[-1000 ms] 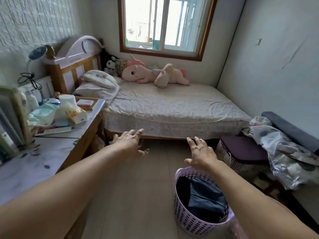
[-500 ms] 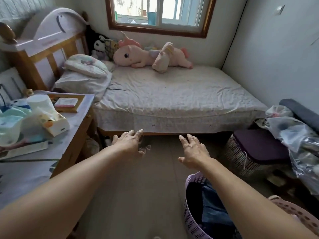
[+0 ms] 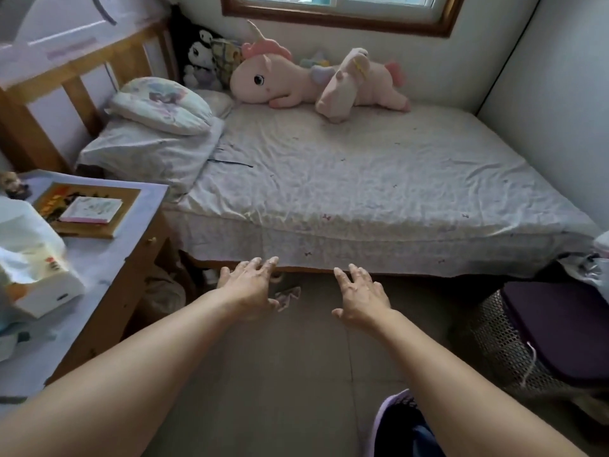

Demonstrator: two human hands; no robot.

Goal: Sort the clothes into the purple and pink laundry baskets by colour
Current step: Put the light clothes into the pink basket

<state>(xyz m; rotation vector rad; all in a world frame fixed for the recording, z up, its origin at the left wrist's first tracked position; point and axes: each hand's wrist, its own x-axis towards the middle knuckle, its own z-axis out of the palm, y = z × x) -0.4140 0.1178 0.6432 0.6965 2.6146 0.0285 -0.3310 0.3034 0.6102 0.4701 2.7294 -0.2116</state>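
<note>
The purple basket (image 3: 392, 420) shows only as a rim and a wedge of dark clothes (image 3: 408, 437) at the bottom edge of the head view, partly behind the right forearm; a second ago it stood in full view lower in the frame, so the person has stepped past it toward the bed (image 3: 346, 179). The pink basket, whose rim showed at the lower right half a second ago, is now out of frame. Both arms remain stretched forward over the floor (image 3: 296, 357). The left hand (image 3: 252, 285) is held palm down with fingers spread and relaxed, gripping nothing; the right hand (image 3: 361, 293) is likewise open and empty. Their pose matches the earlier pictures; only the surroundings have drawn nearer. A small crumpled pale item (image 3: 288, 296) lies on the floor just beside the left hand, near the bed's lower edge; whether it is a garment cannot be told. The sheet itself carries no loose clothing, only pillows (image 3: 161, 107) and a pink unicorn toy (image 3: 316, 80) near the wall. A desk (image 3: 99, 258) stands to the left. The approach suggests either a search for remaining garments or that sorting is largely finished.
</note>
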